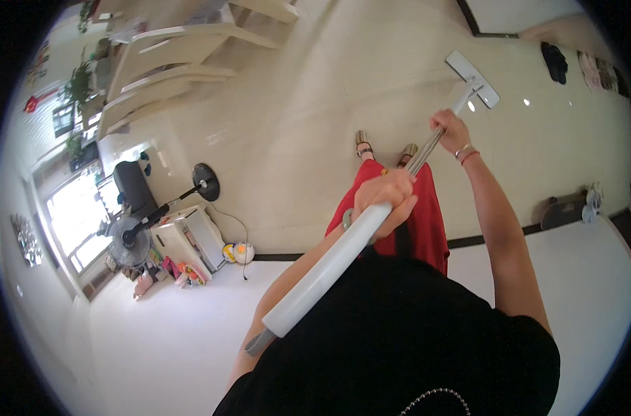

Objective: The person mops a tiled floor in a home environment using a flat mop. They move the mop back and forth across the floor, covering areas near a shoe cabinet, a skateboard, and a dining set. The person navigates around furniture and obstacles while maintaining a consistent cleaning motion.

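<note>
The surrounding area held a pedestal fan (156, 213) with a clear round guard and a black disc base (206, 182), placed on the person's left, beside a white box-shaped cabinet (203, 239). A thin dark cable (246, 243) trailed across the floor nearby. Cream chairs with curved members (208, 31) occupied the far left, well apart from the mop head. A pair of dark slippers (554, 62) lay to the right of the mop head, near it but not touching. The floor (315, 90) was pale, smooth and glossy, with visible reflections; a black skirting strip (468, 242) edged the white wall (163, 347). The implement was a white-and-silver flat mop (426, 149), extending diagonally across the front of the person's black top (399, 333) and red trousers (426, 208). Its slim, metallic-looking pole ended in a flat, rectangular white mop head (473, 80) lying on the floor; the upper end was a thick, smooth white tube with a grey loop (260, 342). The left grip (388, 197) was closed around the shaft at the lower end of that tube. The right grip (451, 128) was curled around the pole farther down, nearer the mop head.
</note>
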`<state>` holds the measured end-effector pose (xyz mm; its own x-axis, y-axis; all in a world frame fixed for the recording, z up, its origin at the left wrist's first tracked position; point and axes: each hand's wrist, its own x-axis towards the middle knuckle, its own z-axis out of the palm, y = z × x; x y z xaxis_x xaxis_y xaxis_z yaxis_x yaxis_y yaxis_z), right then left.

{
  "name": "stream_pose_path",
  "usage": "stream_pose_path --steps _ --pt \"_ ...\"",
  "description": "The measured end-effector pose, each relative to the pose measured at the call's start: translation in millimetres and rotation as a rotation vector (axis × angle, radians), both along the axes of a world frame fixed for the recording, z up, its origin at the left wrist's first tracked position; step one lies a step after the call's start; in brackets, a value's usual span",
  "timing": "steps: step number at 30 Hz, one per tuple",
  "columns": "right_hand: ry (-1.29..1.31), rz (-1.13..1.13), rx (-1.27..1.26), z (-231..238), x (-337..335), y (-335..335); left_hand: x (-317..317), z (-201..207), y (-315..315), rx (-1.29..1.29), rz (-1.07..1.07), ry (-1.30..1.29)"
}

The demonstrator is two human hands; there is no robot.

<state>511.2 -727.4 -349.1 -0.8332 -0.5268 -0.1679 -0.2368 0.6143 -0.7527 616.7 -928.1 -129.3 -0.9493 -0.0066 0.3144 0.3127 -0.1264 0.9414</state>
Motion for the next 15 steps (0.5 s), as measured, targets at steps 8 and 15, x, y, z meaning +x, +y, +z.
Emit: stream_pose_path --steps 8,15 --pt "0.149 -0.286 -0.054 -4.3 9.5 -20.3 -12.7 6.5 -23.8 -0.063 -0.192 -0.021" --pt "0.247 -0.376 -0.115 16.6 62.5 -131.0 -7.9 66.3 -129.4 -0.152 -0.471 -0.078"
